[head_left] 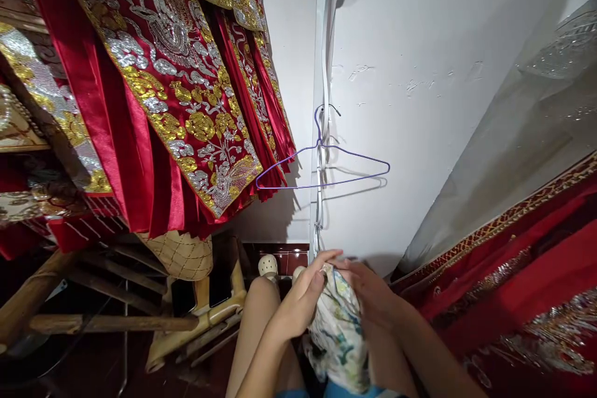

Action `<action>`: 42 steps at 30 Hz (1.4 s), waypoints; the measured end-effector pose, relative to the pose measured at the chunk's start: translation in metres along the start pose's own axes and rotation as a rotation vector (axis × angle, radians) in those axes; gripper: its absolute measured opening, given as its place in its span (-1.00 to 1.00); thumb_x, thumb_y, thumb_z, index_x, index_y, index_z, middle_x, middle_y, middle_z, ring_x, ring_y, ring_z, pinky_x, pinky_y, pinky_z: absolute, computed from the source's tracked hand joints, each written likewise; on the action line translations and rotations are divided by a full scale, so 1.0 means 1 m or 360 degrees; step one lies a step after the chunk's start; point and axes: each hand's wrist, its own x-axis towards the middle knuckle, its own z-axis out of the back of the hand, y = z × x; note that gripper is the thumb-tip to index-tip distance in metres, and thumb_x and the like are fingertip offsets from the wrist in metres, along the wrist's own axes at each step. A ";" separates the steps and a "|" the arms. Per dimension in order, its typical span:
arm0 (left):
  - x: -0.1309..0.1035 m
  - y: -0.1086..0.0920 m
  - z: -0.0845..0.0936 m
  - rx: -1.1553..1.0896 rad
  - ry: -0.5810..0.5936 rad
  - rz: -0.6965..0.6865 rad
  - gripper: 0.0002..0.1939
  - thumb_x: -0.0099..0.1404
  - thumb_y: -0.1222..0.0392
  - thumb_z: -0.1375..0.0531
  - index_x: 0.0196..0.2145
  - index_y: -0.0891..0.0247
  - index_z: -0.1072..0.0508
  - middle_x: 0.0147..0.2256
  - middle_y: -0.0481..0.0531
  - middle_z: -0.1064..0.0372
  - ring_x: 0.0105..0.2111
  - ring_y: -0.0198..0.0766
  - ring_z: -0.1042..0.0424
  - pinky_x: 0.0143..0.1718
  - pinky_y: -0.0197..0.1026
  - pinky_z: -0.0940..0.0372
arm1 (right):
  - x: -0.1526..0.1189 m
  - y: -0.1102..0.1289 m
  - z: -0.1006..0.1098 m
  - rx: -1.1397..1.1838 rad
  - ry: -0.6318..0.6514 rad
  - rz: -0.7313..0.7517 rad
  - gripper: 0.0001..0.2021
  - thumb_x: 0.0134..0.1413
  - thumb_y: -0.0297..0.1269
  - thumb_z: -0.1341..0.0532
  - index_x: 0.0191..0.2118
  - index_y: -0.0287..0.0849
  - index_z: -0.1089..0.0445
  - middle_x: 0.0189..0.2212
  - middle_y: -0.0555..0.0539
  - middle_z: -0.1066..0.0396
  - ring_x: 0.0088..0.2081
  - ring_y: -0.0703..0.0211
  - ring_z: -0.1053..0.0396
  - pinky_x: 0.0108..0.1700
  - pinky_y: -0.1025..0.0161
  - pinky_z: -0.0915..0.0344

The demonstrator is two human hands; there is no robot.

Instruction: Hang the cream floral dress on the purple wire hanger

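A white cloth with a green, blue and yellow print [339, 329] lies bunched above my lap, its lower part hanging between my knees. My left hand [302, 300] grips its upper left side, thumb and fingers closed at the top edge. On the other side, my right hand [373, 293] is closed on the cloth's upper right, with the fingertips of both hands close together. What the cloth's folds hide I cannot make out. Beyond my hands a bare purple wire hanger [321, 185] hangs from a white strap [325, 62] against the wall.
Red garments with gold and silver sequins [186, 106] hang at the left. Below them stand bamboo chairs [200, 323] and a woven tan item [180, 254]. More red beaded fabric [527, 273] hangs at the right under clear plastic [522, 106]. A pale clog [267, 265] shows on the floor.
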 end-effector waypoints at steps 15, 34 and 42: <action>0.039 -0.026 0.131 0.1851 0.0063 0.0462 -0.58 0.41 -0.06 -0.02 -0.44 0.23 -0.46 -0.46 0.12 -0.49 -0.45 -0.11 -0.41 -0.39 -0.17 -0.06 | 0.094 0.085 0.105 -0.1303 -0.0796 0.0593 -0.69 0.11 -0.20 -0.12 -0.11 -0.14 -0.51 -0.22 -0.11 -0.54 -0.20 0.00 -0.42 -0.13 0.17 -0.30; 0.127 -0.048 0.133 0.1244 -0.0648 -0.0386 -0.72 0.42 0.09 -0.05 0.00 0.25 -0.34 -0.27 0.01 -0.43 -0.37 -0.24 -0.36 -0.26 -0.23 -0.21 | 0.053 0.083 0.094 -0.1070 -0.0922 0.0594 -0.82 0.03 -0.26 -0.12 -0.43 -0.19 -0.43 -0.53 0.02 -0.32 -0.48 0.23 -0.18 -0.42 0.29 -0.06; 0.131 -0.051 0.133 0.1481 -0.0572 -0.0533 -0.66 0.47 0.11 0.04 -0.10 0.28 -0.49 -0.21 0.13 -0.46 -0.21 -0.12 -0.43 -0.14 -0.17 -0.26 | 0.039 0.090 0.143 -0.1270 -0.1517 0.0577 -0.07 -0.06 -0.30 -0.21 0.46 -0.26 0.09 -0.41 -0.08 -0.48 -0.45 0.07 -0.32 -0.39 0.20 -0.20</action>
